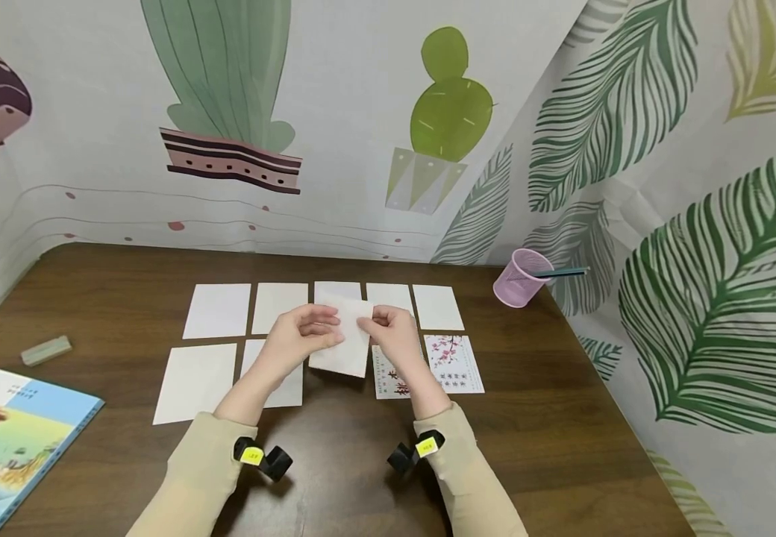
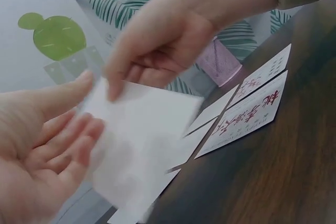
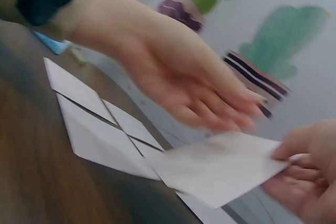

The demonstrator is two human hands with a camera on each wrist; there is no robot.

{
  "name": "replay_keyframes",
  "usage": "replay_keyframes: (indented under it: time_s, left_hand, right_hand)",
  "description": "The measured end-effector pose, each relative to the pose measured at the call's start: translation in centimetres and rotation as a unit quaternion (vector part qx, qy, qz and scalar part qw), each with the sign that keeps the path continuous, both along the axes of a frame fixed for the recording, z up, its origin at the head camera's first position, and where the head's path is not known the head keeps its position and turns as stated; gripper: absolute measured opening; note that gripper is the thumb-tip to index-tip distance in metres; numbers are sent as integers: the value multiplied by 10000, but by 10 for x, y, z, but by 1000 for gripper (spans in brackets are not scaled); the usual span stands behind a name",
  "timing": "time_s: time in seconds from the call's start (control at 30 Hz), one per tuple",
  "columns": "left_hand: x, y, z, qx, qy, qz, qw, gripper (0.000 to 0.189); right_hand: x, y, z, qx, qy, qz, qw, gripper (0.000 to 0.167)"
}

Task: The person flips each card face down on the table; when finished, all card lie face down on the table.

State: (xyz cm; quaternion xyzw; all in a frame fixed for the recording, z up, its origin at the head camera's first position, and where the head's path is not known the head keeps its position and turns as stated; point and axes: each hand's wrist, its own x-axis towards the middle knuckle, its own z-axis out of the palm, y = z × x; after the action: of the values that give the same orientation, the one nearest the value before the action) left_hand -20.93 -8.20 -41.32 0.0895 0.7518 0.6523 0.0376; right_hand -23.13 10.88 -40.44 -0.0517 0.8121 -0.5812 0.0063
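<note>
A blank white card [image 1: 342, 354] is held tilted above the table. My right hand [image 1: 396, 339] pinches its upper right edge between thumb and fingers. On the other side is my left hand [image 1: 297, 339], its fingers loosely bent and apart; in the left wrist view the left fingers [image 2: 79, 140] lie beside the card's edge, and contact is hard to tell through blur. Beneath the right forearm lies a card printed with red characters [image 1: 388, 373], partly covered. Right of it is a card with pink blossoms and writing [image 1: 454, 365].
Behind the hands runs a row of blank cards [image 1: 221, 309]; more blank cards [image 1: 195, 382] lie at the front left. A pink mesh cup [image 1: 518, 287] with pencils [image 1: 562, 273] stands at the back right. An eraser-like block [image 1: 45, 350] and a picture-covered book [image 1: 19, 440] lie left.
</note>
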Motion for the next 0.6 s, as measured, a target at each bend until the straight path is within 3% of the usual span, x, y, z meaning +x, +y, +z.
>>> replay_keyframes:
  time_s: [0.1, 0.17, 0.23, 0.33, 0.43, 0.6]
  left_hand:
    - [-1, -4, -1, -81, -170, 583, 9981, 44]
    - [-2, -7, -3, -203, -471, 792, 9955, 46]
    - [-4, -9, -7, -397, -825, 755, 9929, 50]
    - [-6, -8, -13, -714, -1207, 440, 9891, 56]
    - [-8, -6, -19, -840, -1312, 304, 9873, 56]
    - [-10, -5, -25, -825, -1214, 453, 9881, 48]
  right_hand:
    - [-7, 11, -5, 15, -542, 403, 9977, 20]
    - [-10, 16, -9, -79, -847, 663, 9942, 21]
    - [-12, 20, -12, -246, -1098, 891, 9896, 22]
    - [-13, 22, -14, -395, -1343, 1157, 9834, 23]
    - [-13, 22, -14, -333, -1487, 1243, 9805, 18]
    - [-14, 22, -18, 4, -1540, 1123, 9817, 15]
